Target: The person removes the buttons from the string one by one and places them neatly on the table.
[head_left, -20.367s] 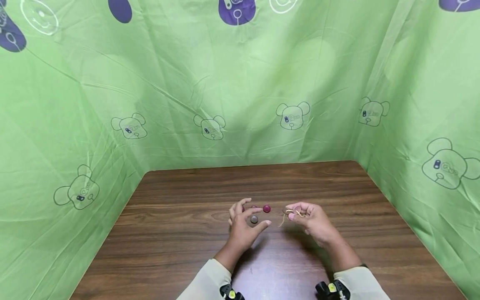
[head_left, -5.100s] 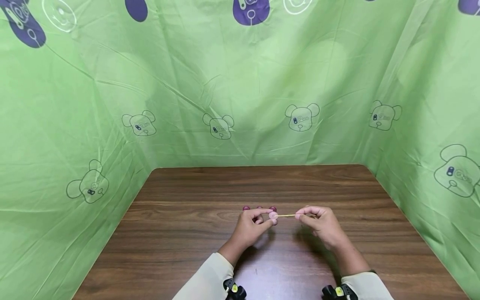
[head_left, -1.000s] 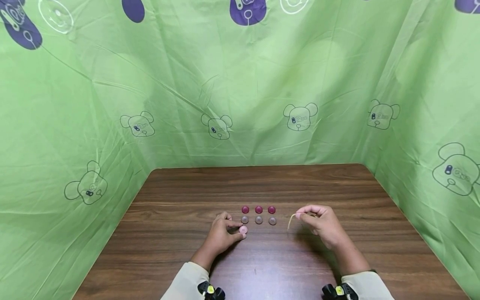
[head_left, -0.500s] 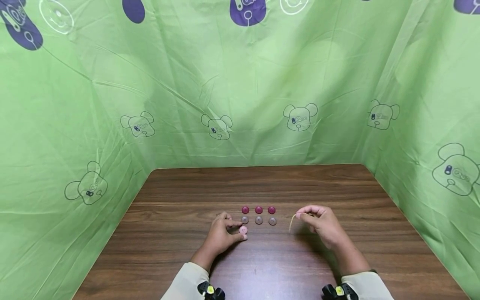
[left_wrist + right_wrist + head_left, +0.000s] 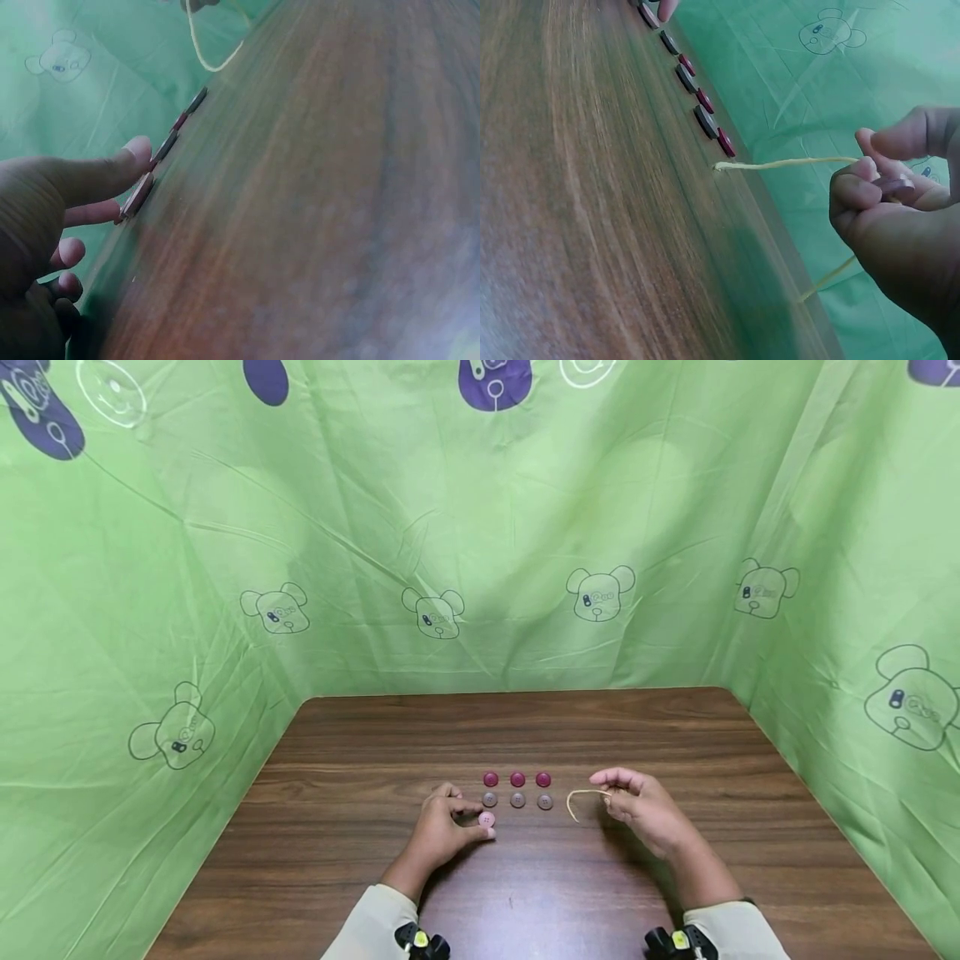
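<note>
A pink button (image 5: 487,820) lies on the table below the left end of two rows of buttons. My left hand (image 5: 442,828) has thumb and forefinger at opposite edges of it, the other fingers tucked back in the left wrist view. My right hand (image 5: 641,806) holds a yellow cord (image 5: 576,792) in its curled fingers, forefinger raised off the thumb. One cord end bends down toward the table; another length (image 5: 829,277) hangs below the hand in the right wrist view. A button-like disc (image 5: 894,184) shows among those fingers, partly hidden.
Three dark red buttons (image 5: 517,779) form the far row. Three grey-brown buttons (image 5: 517,800) line up just nearer. The brown wooden table (image 5: 360,752) meets a green printed cloth (image 5: 510,652) at its back and sides.
Earlier, the left hand drew a pink button off the cord; three grey-brown buttons now form a row. In the last second the right forefinger lifted and more cord shows; the left hand stayed put.
</note>
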A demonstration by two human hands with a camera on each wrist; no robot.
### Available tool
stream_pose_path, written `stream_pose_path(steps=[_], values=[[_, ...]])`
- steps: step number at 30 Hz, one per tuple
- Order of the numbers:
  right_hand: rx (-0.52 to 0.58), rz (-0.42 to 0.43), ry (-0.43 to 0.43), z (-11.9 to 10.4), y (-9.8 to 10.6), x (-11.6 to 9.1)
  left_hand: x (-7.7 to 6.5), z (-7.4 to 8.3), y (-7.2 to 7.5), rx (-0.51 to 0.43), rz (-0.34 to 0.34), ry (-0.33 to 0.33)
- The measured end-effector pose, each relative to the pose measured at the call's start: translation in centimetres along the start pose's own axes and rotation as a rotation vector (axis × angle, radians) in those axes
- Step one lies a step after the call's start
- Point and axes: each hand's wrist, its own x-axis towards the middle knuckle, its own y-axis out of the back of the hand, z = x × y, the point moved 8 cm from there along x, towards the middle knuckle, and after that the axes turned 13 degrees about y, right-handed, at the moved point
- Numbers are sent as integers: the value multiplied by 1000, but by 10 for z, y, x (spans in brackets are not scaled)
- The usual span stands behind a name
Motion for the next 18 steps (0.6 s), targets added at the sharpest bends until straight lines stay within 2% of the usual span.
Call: stream_pose_path(steps=[4,11,18], values=[[43,-23,11,1,-1,0,0,0,1,-24,4,10],[107,-110,102,-5,-10,2,1,0,7,-97,34,-2],[136,-86,83,-4,-11,3,2,-4,13,-124,94,13]])
